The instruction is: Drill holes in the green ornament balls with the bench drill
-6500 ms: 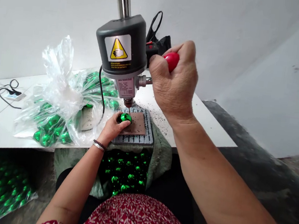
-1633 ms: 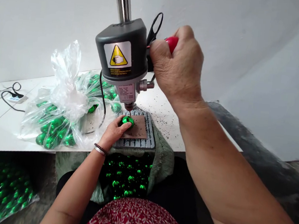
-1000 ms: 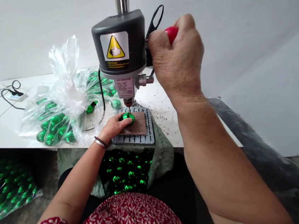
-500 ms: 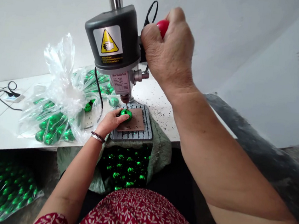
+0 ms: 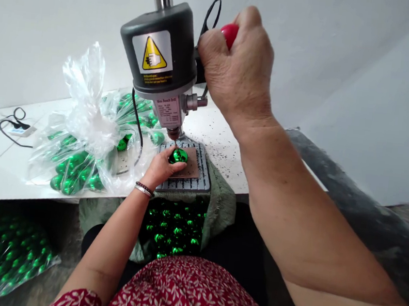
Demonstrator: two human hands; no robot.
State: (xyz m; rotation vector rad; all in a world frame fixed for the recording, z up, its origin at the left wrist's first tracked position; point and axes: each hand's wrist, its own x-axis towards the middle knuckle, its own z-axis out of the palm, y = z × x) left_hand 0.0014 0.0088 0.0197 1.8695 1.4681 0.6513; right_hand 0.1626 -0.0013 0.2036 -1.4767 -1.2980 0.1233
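The left hand (image 5: 162, 166) pinches a shiny green metallic ball (image 5: 179, 157) between thumb and fingers, on a flat brown board (image 5: 193, 166) under the thin bit of a dark grey bench drill (image 5: 159, 48); whether bit and ball touch is unclear. The right hand (image 5: 240, 71) is curled around a glossy red rounded knob (image 5: 229, 35) beside the drill. Under the board lies a grey slotted metal base (image 5: 204, 180); to its left, a knotted clear plastic bag (image 5: 92, 129) holds more green balls.

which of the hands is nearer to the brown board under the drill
Left. The left hand is down at the brown board, holding a green ball; the right hand is well above it, closed around the red knob.
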